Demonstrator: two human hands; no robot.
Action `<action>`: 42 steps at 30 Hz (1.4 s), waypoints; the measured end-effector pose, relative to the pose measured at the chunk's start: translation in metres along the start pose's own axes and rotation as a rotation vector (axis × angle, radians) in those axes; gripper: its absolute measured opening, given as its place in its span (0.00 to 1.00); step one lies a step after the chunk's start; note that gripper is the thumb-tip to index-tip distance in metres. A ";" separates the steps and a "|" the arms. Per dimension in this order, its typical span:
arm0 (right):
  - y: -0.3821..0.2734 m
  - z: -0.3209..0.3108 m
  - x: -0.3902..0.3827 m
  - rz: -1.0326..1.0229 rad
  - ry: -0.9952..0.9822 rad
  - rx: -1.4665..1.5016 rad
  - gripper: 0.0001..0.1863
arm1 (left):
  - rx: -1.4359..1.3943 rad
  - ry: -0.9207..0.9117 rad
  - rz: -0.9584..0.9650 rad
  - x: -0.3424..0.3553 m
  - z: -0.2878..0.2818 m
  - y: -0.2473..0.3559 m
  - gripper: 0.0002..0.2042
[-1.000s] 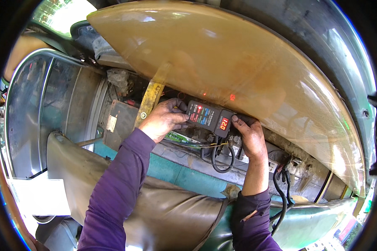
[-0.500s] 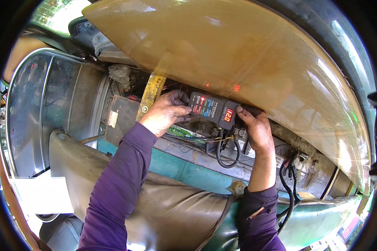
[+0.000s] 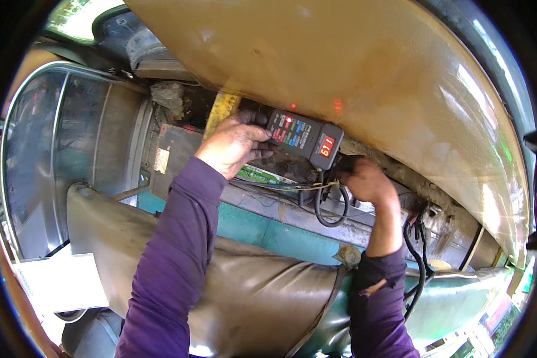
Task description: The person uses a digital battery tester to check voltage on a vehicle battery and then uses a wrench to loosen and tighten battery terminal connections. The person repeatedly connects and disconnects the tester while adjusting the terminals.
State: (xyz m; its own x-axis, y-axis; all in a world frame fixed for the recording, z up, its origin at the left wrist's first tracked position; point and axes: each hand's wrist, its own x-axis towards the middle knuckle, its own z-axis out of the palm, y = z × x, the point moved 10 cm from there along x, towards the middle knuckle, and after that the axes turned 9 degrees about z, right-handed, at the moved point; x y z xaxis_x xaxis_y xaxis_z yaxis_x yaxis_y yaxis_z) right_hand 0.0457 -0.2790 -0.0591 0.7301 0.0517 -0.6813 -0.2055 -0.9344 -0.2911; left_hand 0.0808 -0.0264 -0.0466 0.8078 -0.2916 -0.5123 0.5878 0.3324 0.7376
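Observation:
My left hand [image 3: 235, 141] pinches the left end of a black handheld electronic tester [image 3: 305, 136] between thumb and fingers. Colored labels, a lit red light and a red digital display show on its face. My right hand [image 3: 373, 181] is just right of the tester, apart from it, with fingers curled at a battery [image 3: 361, 209] top. What they grip is hidden in shadow. A black cable [image 3: 323, 218] loops below the tester, and thin yellow wires [image 3: 301, 187] run past it. A green label [image 3: 259, 174] shows under my left hand.
A large brown panel [image 3: 340, 65] slants above the compartment. Near the tester stands a yellow metal bracket [image 3: 222, 113]. In front lie a brown padded cover [image 3: 250, 286] and a teal surface [image 3: 244, 230]. Black cables [image 3: 422, 250] hang at the right; a white sheet [image 3: 62, 283] sits lower left.
My right hand has let go of the tester's right end and moved down beside the battery. My left hand still holds the tester. The digits on the display have changed.

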 end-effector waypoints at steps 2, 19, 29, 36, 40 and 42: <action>-0.006 0.017 0.007 -0.030 0.086 -0.082 0.21 | -0.011 0.002 0.015 0.001 0.002 0.000 0.14; -0.015 0.090 0.031 0.213 -0.010 -0.338 0.20 | 0.003 -0.049 0.002 -0.003 0.015 0.001 0.15; -0.087 0.113 0.044 -0.068 0.193 -0.527 0.27 | 0.041 -0.089 -0.036 0.001 0.011 -0.002 0.11; -0.100 0.117 0.061 0.017 0.045 -0.598 0.22 | 0.034 -0.105 -0.021 0.001 0.013 0.000 0.12; -0.113 0.119 0.062 -0.052 0.015 -0.660 0.19 | 0.026 -0.101 -0.035 0.000 0.014 0.000 0.12; -0.122 0.113 0.058 -0.144 0.106 -0.698 0.19 | 0.025 -0.097 -0.032 0.000 0.014 0.000 0.12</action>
State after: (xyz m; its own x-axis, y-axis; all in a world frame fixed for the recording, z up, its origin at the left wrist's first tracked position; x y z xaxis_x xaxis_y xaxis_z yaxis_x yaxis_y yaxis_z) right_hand 0.0400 -0.1221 -0.1390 0.7849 0.1901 -0.5897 0.3363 -0.9301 0.1478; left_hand 0.0800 -0.0386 -0.0404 0.7798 -0.3877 -0.4914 0.6108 0.2994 0.7330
